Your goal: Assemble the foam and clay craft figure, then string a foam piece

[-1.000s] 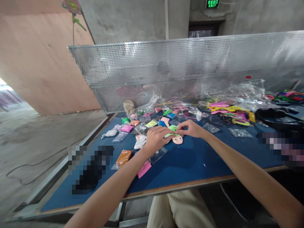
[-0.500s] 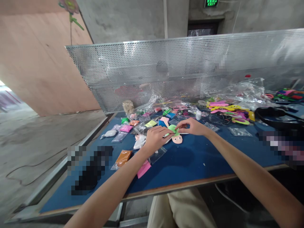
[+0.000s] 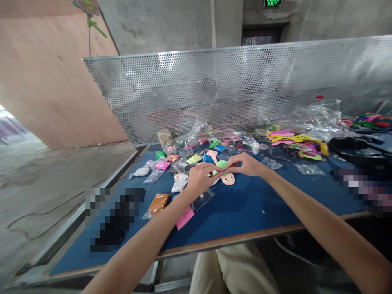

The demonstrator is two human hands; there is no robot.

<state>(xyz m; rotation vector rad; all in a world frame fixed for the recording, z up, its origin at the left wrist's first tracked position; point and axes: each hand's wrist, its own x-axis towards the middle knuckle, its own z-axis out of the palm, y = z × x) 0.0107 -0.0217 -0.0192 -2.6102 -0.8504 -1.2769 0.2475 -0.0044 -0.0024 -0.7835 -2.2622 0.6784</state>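
Observation:
A small soft-clay figure lies on the blue table in front of me, its peach face (image 3: pixel 228 179) with two dark eyes turned up. Behind the face is its light green clay part (image 3: pixel 221 164). From the left, my left hand (image 3: pixel 201 178) has its fingers closed at the green clay. My right hand (image 3: pixel 246 165) pinches the same part from the other side, thumb and forefinger together. The fingertips of both hands nearly meet there and cover the contact. A white clay piece (image 3: pixel 180 183) sits left of my left hand.
An orange-brown clay packet (image 3: pixel 159 203), a pink packet (image 3: pixel 185 218) and a white earphone case (image 3: pixel 142 172) lie at left. Several coloured packets and clear bags spread behind. Colourful foam pieces (image 3: pixel 294 141) are piled at back right, before a perforated metal screen (image 3: pixel 183 81).
My right hand has shifted slightly left, bringing its fingertips close against those of my left hand over the green clay. The figure stays in place.

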